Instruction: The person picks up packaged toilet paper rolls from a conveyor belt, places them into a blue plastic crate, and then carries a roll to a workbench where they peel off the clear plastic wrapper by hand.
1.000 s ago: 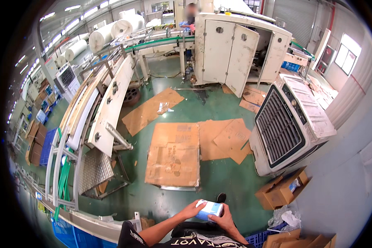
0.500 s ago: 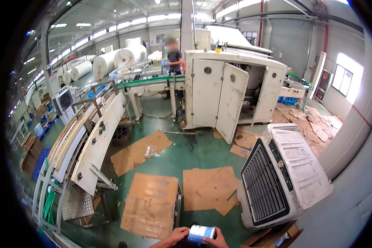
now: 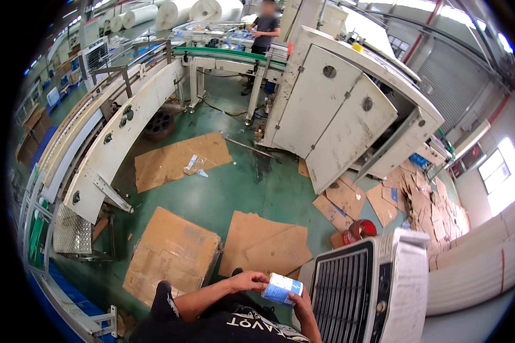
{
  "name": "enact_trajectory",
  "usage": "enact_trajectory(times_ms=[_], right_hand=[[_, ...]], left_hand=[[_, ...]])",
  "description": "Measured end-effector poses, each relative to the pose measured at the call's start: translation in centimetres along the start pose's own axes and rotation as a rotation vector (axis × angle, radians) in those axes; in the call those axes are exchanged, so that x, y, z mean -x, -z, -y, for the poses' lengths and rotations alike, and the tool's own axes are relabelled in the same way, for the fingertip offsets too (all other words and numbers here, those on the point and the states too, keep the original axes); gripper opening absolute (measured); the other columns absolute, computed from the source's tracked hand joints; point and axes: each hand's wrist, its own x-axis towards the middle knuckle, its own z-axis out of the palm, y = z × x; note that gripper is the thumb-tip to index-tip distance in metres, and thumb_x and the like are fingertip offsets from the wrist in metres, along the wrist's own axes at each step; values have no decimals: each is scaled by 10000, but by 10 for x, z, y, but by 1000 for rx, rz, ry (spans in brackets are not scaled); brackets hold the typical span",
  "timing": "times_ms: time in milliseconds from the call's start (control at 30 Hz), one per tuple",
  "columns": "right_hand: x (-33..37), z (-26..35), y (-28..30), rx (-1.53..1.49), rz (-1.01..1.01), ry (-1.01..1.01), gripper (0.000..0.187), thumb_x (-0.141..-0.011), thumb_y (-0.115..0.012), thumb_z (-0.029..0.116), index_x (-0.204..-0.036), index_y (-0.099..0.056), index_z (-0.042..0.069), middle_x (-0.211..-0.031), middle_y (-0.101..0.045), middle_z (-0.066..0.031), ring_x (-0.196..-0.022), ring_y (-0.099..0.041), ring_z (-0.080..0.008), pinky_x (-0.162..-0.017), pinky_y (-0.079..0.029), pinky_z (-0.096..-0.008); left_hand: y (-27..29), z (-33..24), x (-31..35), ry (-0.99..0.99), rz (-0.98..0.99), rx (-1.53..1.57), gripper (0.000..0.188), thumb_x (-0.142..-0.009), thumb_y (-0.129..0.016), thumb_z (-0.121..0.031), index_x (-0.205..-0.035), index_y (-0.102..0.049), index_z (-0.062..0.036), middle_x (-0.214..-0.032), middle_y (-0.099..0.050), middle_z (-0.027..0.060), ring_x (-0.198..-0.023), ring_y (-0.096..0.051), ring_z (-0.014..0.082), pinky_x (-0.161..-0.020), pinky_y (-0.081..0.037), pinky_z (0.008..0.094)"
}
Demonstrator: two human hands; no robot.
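Note:
A blue-and-white cylindrical pack [image 3: 281, 287], about the size of a paper roll, is held in front of my body at the lower middle. My right hand [image 3: 302, 304] grips its right end, thumb across the printed side. At the opposite end, my left hand [image 3: 249, 281] has its fingers curled and pinched against the pack's edge; the fingertips are partly hidden. Just beyond my left forearm stands a taped cardboard box [image 3: 169, 251], and flat cardboard sheets [image 3: 243, 231] lie on the floor ahead of the pack.
A white air cooler [image 3: 403, 291] stands close on my right. A curved conveyor [image 3: 106, 146] runs along the left. Ahead is a cream machine cabinet [image 3: 312, 97] with doors ajar. Behind the green-edged conveyor another person [image 3: 266, 31] stands. More cardboard [image 3: 435, 206] litters the floor at right.
The view has tipped downward and turned, so my forearms and dark shirt now show. The pack stays between both hands and is now tilted, its right end lower.

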Motion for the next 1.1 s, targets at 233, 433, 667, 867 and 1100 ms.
enact_trajectory(times_ms=[233,433,667,867,1100], right_hand=[[-141,55,-12,-161,46,26,632,-787,-724,226,-1311,-467,-18,-1197,-598,-130,-1102,-579,-222,-973,-456,-364],[-277,76,-14,16,197,-13,574,-800,-716,198,-1280,-484,-16,-1170,-597,-117,-1083,-574,-208,-966,-450,-352],[-445,174,-19,152,444,-19,652,-805,-713,199,-1358,-445,-20,-1244,-574,-125,-1163,-545,-230,-1004,-431,-356],[-567,212,-17,-11,575,-136,670,-817,-721,184,-1383,-420,-13,-1273,-560,-120,-1196,-532,-237,-1031,-423,-367],[-660,224,-41,-80,569,-175,628,-832,-716,185,-1361,-444,-17,-1256,-568,-118,-1159,-539,-219,-1015,-421,-355]], left_hand=[[70,-81,-96,-150,-216,-419,262,-868,-692,-207,-1051,-700,-19,-879,-714,58,-808,-634,124,-735,-509,304],[129,-134,-146,-96,-399,-487,199,-877,-655,-158,-995,-700,-5,-822,-698,70,-763,-610,118,-700,-498,306],[184,-201,-235,-134,-720,-226,177,-967,-576,-157,-978,-627,12,-807,-635,37,-754,-571,109,-698,-483,283],[228,-240,-273,-276,-817,352,170,-1012,-544,-181,-1065,-583,-25,-990,-618,44,-858,-615,148,-821,-516,297],[299,-300,-327,-272,-780,283,292,-945,-668,-168,-1168,-574,-5,-1061,-621,51,-928,-612,127,-839,-526,302]])
